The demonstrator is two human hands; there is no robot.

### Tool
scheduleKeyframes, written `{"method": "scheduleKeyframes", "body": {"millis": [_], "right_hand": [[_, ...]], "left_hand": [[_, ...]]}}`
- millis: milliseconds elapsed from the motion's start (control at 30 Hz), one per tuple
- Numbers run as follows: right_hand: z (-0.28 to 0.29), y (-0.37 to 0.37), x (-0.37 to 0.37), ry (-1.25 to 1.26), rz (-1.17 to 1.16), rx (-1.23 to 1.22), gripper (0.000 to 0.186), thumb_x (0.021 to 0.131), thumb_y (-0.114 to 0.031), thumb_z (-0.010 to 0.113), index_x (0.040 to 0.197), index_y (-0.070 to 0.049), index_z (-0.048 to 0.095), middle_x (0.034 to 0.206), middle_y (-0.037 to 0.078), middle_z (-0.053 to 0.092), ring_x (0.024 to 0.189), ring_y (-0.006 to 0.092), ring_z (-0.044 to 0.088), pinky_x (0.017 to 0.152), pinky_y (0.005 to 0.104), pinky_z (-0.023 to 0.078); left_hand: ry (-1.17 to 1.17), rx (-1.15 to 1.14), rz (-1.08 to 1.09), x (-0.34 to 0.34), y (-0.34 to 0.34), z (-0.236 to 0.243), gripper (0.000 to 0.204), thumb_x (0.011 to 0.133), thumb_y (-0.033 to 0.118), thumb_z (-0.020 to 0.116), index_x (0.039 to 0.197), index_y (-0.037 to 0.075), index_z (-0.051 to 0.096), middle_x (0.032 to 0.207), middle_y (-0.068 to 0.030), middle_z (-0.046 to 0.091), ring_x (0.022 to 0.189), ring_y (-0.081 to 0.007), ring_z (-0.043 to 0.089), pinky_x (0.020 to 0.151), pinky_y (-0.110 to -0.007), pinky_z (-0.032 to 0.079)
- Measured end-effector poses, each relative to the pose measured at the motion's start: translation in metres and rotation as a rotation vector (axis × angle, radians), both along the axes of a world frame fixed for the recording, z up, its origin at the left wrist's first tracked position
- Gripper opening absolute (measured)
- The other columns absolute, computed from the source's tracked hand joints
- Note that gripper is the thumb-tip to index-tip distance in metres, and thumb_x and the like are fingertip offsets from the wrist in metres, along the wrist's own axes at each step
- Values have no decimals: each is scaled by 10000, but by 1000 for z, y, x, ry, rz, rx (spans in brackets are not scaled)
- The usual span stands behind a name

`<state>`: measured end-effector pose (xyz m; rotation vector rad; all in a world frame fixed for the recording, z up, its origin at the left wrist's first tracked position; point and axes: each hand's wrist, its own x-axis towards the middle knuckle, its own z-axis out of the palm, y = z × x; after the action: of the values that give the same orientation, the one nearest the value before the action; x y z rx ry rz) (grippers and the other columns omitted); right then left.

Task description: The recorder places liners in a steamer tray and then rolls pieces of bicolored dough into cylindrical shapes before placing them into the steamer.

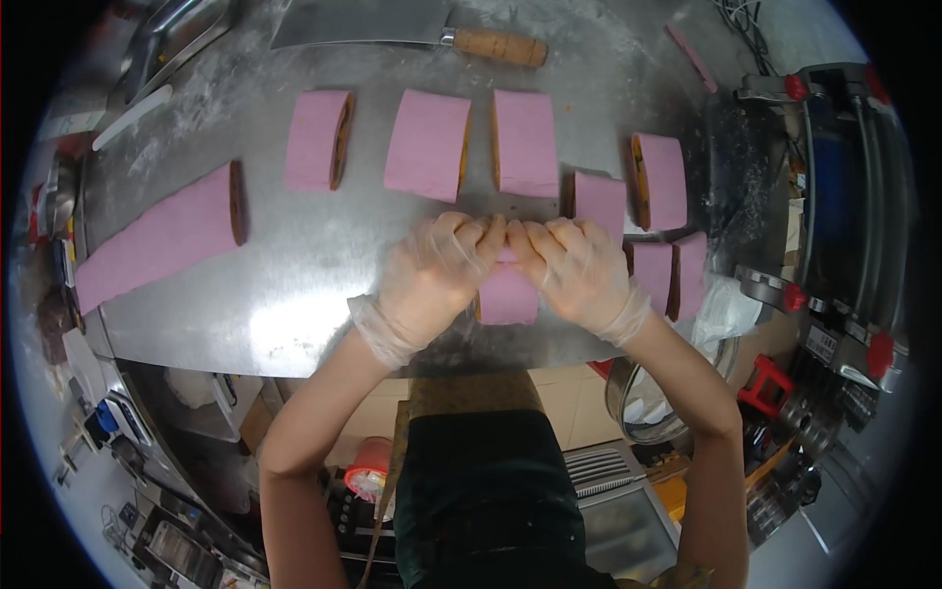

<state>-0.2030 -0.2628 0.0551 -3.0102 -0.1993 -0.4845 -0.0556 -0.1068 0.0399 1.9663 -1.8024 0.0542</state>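
Observation:
Both my hands, in clear plastic gloves, meet at the middle of the steel worktop. My left hand (442,275) has its fingers curled and pinched on the far end of a pink dough piece (507,299). My right hand (569,270) grips that same end beside it, fingertips together. Just beyond my right hand lies another pink piece (599,191) with a brown edge, and two more (653,265) sit to its right. Several pink slabs with brown and yellow layers at their edges (427,142) lie farther back. A long tapering pink strip (162,236) rests at the left.
A cleaver (363,25) with a wooden handle (500,44) lies at the back. Metal trays (177,39) and a white scraper (132,116) are at back left. A roller machine (824,196) borders the right. A round metal sieve (643,412) and red tub (368,456) are below the worktop.

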Motion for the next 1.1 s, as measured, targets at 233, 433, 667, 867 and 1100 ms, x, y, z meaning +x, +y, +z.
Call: {"method": "scheduleKeyframes", "body": {"millis": [233,433,667,867,1100], "right_hand": [[-4,-5,-13,-131,118,-157,401,771,-179,570,1094,49,637,997,103,636,886,202,573,701,315,456],[16,3,-5,162,-199,353,384,800,-256,671,1116,-38,657,996,68,676,865,250,619,730,390,512],[22,1,-2,384,-238,561,459,784,-335,705,1140,-49,660,1010,107,671,883,307,608,746,410,509],[22,11,-4,279,-243,394,442,736,-288,771,1090,-57,643,935,67,629,945,269,606,733,385,522],[27,16,-3,429,-205,388,543,708,-273,784,1162,-35,605,1007,80,610,971,276,571,791,384,506]], "left_hand": [[413,99,8,8,2,12,661,664,211,796,1268,29,600,1029,-77,653,927,-255,617,704,-353,548],[116,166,-143,5,5,6,586,712,208,757,1239,0,607,954,-72,625,901,-220,594,724,-337,527],[373,109,-85,1,9,10,615,711,202,780,1273,31,600,1051,-100,624,942,-279,584,779,-372,524],[583,258,-34,-1,3,11,600,695,154,810,1250,52,608,1089,-122,624,995,-331,579,819,-398,515],[502,-73,-62,-14,14,4,626,667,136,818,1248,49,602,1088,-101,619,999,-305,579,812,-394,529]]}}
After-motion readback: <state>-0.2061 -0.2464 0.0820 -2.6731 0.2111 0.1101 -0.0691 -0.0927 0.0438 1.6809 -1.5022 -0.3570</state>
